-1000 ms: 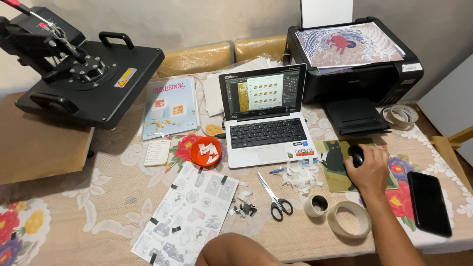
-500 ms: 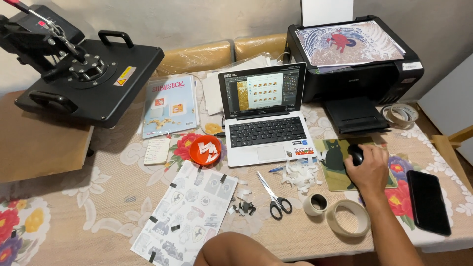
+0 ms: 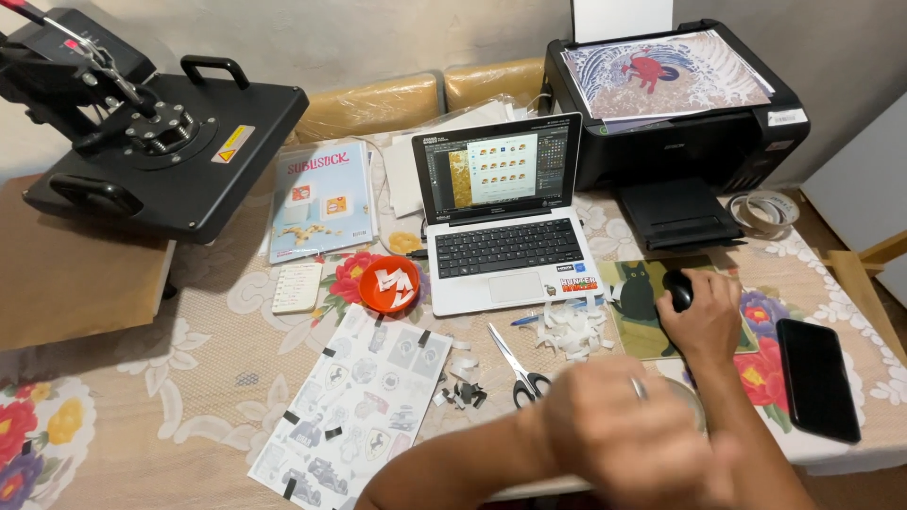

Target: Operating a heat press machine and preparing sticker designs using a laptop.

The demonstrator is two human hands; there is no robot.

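Note:
My right hand (image 3: 701,319) rests over a black computer mouse (image 3: 675,286) on a mouse pad with a black cat picture (image 3: 631,304), right of an open white laptop (image 3: 505,222). My left hand (image 3: 625,436) is blurred in motion low in the view, reaching across my right forearm, a ring on one finger. It hides the table in front of the mouse pad. Whether it holds anything cannot be made out. Scissors (image 3: 515,364) lie just left of it.
A black printer (image 3: 680,132) with a printed sheet stands behind the mouse pad, a black heat press (image 3: 151,132) at the far left. A black phone (image 3: 817,378), white paper scraps (image 3: 572,331), an orange bowl (image 3: 390,283), a sticker sheet (image 3: 364,406) and a tape roll (image 3: 765,212) lie around.
My left hand has swung in from the bottom edge to the right, across my right forearm, and now covers the tape rolls near the table's front. The right hand stays on the mouse.

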